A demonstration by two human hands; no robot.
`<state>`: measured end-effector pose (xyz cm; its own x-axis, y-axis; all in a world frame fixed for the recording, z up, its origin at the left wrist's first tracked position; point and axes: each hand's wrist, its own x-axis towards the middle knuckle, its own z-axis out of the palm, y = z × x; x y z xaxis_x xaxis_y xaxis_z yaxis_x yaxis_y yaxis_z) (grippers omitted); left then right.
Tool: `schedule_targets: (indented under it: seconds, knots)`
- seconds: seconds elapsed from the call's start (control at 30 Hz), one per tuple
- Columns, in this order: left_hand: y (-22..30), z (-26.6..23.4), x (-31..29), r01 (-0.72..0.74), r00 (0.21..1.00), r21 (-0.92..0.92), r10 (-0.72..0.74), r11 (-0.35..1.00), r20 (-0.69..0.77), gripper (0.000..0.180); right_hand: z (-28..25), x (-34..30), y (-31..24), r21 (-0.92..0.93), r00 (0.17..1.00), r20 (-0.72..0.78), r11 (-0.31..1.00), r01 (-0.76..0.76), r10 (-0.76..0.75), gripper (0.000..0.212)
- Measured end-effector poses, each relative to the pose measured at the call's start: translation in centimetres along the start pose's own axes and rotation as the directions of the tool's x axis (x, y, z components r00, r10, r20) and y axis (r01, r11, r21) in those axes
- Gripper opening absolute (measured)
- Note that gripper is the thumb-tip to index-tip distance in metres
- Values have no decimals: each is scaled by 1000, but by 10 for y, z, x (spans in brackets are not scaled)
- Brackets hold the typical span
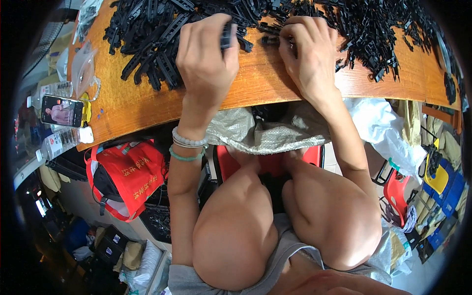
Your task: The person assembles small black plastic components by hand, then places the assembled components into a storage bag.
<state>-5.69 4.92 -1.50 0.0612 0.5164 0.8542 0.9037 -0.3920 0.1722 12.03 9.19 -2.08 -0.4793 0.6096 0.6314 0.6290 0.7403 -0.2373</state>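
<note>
My left hand is raised over the wooden table, its fingers closed on a black plastic part that is slightly smeared by motion. To its left lies a heap of long, slotted black plastic pieces. My right hand is at the table edge, fingers curled down beside a few small black pieces. Something dark shows inside its grip, but its kind is hidden by the fingers. Small, thin black plastic parts form another heap to the right of that hand.
The wooden table curves across the top. A phone lies between plastic bottles at the left. Below the table edge, a woven white sack spreads above my knees. A red bag stands low at left, a red chair at right.
</note>
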Motion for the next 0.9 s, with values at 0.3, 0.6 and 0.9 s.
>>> schedule_targets:
  seconds: [0.3, 0.6, 0.9]
  knots:
    - [31, -22, -2, 691, 700, -503, -653, 519, 289, 9, -6, -10, -1, 25, 992, 118, 999, 46, -49, 19]
    - [36, -34, 6, 818, 380, -556, -590, -144, 712, 26, -20, -7, -4, 337, 994, -106, 941, -1, 39, 17]
    - [44, -23, 1, 891, 412, -453, -416, 0, 811, 27, -50, -17, -18, 815, 929, 355, 451, -363, 106, 13]
